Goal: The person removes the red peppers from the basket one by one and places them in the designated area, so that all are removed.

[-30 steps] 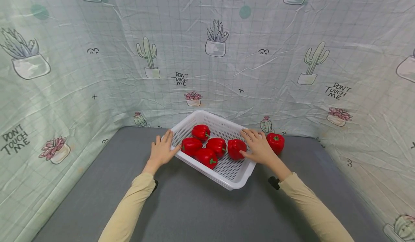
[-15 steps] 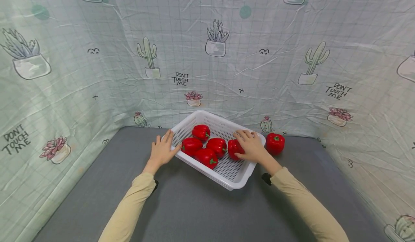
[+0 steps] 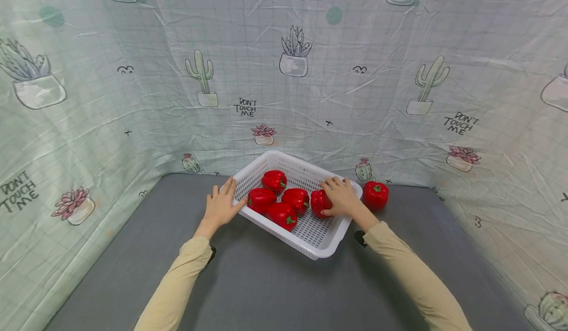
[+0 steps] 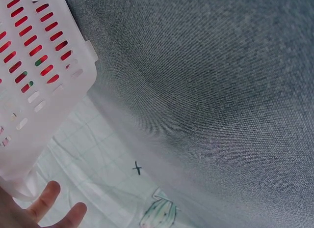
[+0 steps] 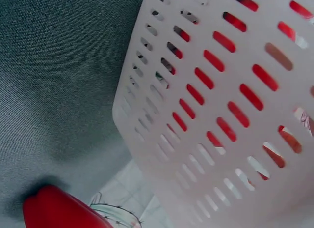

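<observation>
A white perforated plastic basket (image 3: 306, 248) stands at an angle on the grey table, holding several red bell peppers such as the front one (image 3: 282, 215). My left hand (image 3: 219, 205) rests on its left corner, fingers spread along the rim; in the left wrist view two fingertips (image 4: 45, 198) extend past the wall. Inside the right end, my right hand (image 3: 343, 200) reaches over the rim and grips the rightmost bell pepper (image 3: 318, 203), thumb on the near side and fingers on the far side. That hand is hidden behind the basket wall (image 5: 196, 154) in the right wrist view.
Another red bell pepper (image 3: 375, 196) lies on the grey table (image 3: 266, 291), just outside the basket's right corner. A cactus-printed curtain (image 3: 248, 74) encloses the table at the back and both sides.
My right hand has moved left from above the basket's right rim onto the rightmost bell pepper and closed around it. The left hand and the basket have stayed put.
</observation>
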Available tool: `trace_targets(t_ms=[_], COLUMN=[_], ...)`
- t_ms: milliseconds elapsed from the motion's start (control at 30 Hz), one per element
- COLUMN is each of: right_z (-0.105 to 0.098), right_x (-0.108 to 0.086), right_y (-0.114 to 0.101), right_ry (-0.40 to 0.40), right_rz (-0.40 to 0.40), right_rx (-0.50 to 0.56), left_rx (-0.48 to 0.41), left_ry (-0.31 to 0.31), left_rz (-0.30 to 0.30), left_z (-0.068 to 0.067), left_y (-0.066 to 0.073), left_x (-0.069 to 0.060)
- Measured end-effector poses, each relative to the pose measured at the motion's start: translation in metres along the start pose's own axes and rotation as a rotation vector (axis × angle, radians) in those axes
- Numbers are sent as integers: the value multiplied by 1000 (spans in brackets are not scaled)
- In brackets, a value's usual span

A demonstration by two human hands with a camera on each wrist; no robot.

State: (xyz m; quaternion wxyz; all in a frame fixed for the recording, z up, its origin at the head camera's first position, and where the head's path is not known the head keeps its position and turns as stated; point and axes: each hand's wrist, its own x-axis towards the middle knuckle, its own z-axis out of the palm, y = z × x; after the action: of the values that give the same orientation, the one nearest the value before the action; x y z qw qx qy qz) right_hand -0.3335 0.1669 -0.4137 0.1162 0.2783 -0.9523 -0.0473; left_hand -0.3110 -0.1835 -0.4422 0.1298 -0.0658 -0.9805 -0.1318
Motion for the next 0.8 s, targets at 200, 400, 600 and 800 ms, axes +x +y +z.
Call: trace_targets(t_ms=[200,400,600,800], right_z=[3,7,11,13], right_x=[1,4,6,8], right_y=[1,3,4,3], right_ry=[-17,-49,-86,-91], right_rz=[3,21,20,-3], right_rx=[-6,-3,11,-5], left_rx=[-1,4,5,-2], left_ry=[8,13,16,10], left_rz=[3,8,16,11], left_z=[-1,0,1,0], left_y=[0,0,-1,-1], left_x=[-1,-1,-1,0])
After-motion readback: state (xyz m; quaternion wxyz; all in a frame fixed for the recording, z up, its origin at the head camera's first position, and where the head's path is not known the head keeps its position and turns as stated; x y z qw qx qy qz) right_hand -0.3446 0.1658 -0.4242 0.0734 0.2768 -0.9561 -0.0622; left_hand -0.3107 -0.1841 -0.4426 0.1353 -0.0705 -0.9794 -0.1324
